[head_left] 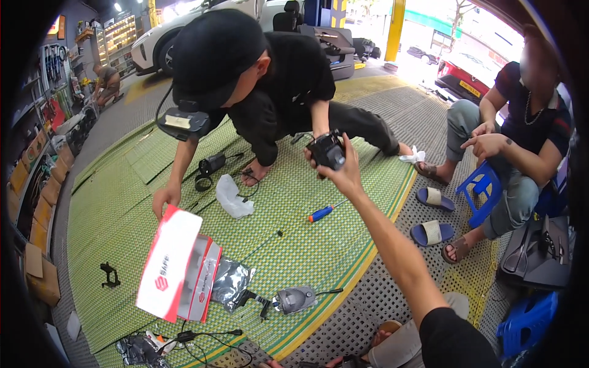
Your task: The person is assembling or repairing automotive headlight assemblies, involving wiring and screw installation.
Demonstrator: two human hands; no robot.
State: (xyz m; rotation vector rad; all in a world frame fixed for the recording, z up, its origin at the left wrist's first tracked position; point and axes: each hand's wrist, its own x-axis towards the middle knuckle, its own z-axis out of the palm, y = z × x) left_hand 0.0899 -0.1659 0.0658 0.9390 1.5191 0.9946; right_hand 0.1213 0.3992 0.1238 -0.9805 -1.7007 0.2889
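Note:
My right hand (345,170), reaching out from a black sleeve, grips a boxy black device with a round lens-like front (330,151) above the mat. A co-worker's hand comes down behind the same device; whether it touches is hidden. At the bottom edge, bits of skin show by a dark object (351,362); I cannot tell whether this is my left hand. The co-worker's other hand (165,199) holds the white and red lid of a carton (205,279). Next to the carton lie a silvery plastic bag (232,282), a black bracket (251,300) and a grey oval device (296,300).
On the green woven mat (270,257) are a blue screwdriver (321,213), a crumpled white bag (233,196), black cylindrical parts (211,164) and cables (208,334). Slippers (432,233), a blue stool (478,193) and a seated person are at the right. A white car (153,46) stands behind.

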